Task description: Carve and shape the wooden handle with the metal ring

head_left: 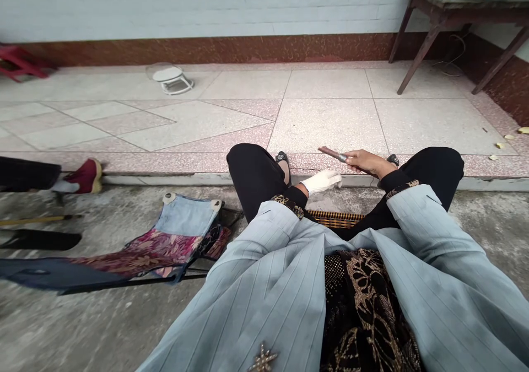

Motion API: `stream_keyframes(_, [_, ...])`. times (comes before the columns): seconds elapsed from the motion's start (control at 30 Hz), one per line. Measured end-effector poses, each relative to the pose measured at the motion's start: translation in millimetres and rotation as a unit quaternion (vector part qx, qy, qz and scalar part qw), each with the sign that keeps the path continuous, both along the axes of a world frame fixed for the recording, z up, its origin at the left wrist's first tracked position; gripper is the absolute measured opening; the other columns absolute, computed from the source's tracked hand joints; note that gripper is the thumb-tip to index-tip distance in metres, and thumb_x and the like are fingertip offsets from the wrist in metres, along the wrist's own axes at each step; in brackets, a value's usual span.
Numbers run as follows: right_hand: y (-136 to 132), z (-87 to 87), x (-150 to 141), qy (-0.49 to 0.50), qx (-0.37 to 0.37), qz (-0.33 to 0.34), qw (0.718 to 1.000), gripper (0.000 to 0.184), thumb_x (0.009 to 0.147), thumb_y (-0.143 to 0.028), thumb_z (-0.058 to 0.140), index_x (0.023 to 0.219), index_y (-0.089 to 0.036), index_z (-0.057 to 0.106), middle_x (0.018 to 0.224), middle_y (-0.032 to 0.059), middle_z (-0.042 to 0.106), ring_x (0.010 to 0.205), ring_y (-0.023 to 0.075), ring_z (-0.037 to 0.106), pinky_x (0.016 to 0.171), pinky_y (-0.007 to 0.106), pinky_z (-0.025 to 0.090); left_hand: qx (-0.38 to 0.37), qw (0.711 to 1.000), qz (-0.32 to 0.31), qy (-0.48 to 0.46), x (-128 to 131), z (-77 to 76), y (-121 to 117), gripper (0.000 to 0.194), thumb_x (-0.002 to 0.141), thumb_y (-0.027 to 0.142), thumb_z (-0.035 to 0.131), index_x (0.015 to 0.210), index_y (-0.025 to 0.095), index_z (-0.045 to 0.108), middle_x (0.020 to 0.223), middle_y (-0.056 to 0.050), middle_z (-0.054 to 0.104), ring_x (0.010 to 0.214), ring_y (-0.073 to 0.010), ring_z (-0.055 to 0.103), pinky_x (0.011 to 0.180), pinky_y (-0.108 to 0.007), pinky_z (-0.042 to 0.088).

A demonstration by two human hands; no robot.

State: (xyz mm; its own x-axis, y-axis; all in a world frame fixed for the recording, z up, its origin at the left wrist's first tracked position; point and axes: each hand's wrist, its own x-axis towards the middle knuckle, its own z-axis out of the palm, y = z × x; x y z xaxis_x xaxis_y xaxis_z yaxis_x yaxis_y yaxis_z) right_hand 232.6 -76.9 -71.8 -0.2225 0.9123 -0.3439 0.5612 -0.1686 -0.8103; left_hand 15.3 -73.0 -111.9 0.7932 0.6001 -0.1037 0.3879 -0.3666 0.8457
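I sit low with my knees apart in black trousers and a pale blue striped jacket. My right hand (366, 161) is bare and closed round a slim dark handle with a metal band (334, 154), which points left over the tiled step. My left hand (322, 182) wears a white glove; its fingers lie stretched out, resting between my knees and holding nothing I can see. A woven yellow-and-black mat or basket edge (335, 217) shows below both hands.
A folding seat with denim and floral cloth (173, 240) lies on the concrete at my left. Another person's leg and red shoe (85, 176) come in from the left. A white stool-like object (171, 79) and a wooden table (450, 8) stand on the tiles.
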Motion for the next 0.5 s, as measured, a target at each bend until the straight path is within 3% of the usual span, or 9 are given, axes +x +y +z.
stream_keyframes(0.07, [0,0.9,-1,-0.162,0.053,0.051,0.984,0.045,0.091,-0.021,0.057,0.135,-0.018,0.062,0.101,0.0098,0.071,0.084,0.0195,0.065,0.076,0.028,0.048,-0.003,1.000,-0.023,0.011,-1,3.2,-1,0.036,0.095,0.041,0.051,0.078,0.013,0.067,0.071,-0.002,0.060,0.070,-0.0126,0.052,0.072,-0.023,0.041])
stream_keyframes(0.13, [0,-0.1,-2,-0.286,0.085,0.109,0.948,0.041,0.088,-0.020,0.061,0.129,-0.020,0.068,0.117,0.0118,0.069,0.103,0.0260,0.064,0.086,0.032,0.047,-0.006,0.999,-0.043,0.021,-1,5.4,-2,0.033,0.093,0.038,0.054,0.077,0.013,0.067,0.074,-0.003,0.063,0.074,-0.0137,0.053,0.075,-0.023,0.041])
stream_keyframes(0.23, [-2,-4.5,-3,-0.334,0.040,0.199,0.921,0.038,0.084,-0.017,0.066,0.121,-0.025,0.073,0.113,0.0102,0.071,0.101,0.0262,0.065,0.084,0.033,0.047,-0.012,0.998,-0.053,0.020,-2,5.0,-1,0.032,0.089,0.039,0.058,0.074,0.013,0.067,0.070,-0.002,0.062,0.072,-0.0141,0.052,0.071,-0.024,0.040])
stream_keyframes(0.3, [-4,-5.4,-1,-0.284,-0.057,0.252,0.923,0.039,0.084,-0.017,0.068,0.122,-0.025,0.073,0.093,0.0077,0.073,0.080,0.0204,0.065,0.074,0.031,0.047,-0.018,0.998,-0.055,0.010,-2,2.7,2,0.034,0.088,0.044,0.058,0.074,0.014,0.066,0.070,-0.002,0.061,0.070,-0.0135,0.051,0.069,-0.024,0.040])
stream_keyframes(0.37, [-5,-1.5,3,-0.167,-0.151,0.299,0.927,0.044,0.083,-0.021,0.070,0.128,-0.021,0.069,0.077,0.0039,0.069,0.064,0.0148,0.059,0.066,0.028,0.045,-0.027,0.998,-0.047,-0.015,-3,-0.1,7,0.040,0.087,0.051,0.057,0.075,0.013,0.063,0.072,-0.002,0.060,0.068,-0.0123,0.049,0.068,-0.024,0.040])
stream_keyframes(0.43, [-7,6.4,10,-0.013,-0.180,0.318,0.931,0.053,0.082,-0.028,0.073,0.133,-0.016,0.064,0.073,0.0011,0.066,0.060,0.0118,0.055,0.063,0.026,0.044,-0.049,0.997,-0.024,-0.058,-4,-2.0,10,0.047,0.084,0.059,0.057,0.074,0.013,0.059,0.070,-0.001,0.056,0.065,-0.0108,0.047,0.065,-0.024,0.040])
stream_keyframes(0.5, [-8,14.6,16,0.113,-0.151,0.285,0.940,0.059,0.079,-0.033,0.075,0.133,-0.015,0.063,0.073,-0.0005,0.065,0.061,0.0104,0.053,0.063,0.024,0.043,-0.089,0.991,0.007,-0.103,-6,-2.1,10,0.051,0.082,0.064,0.058,0.076,0.014,0.057,0.065,0.002,0.049,0.059,-0.0093,0.044,0.059,-0.023,0.040])
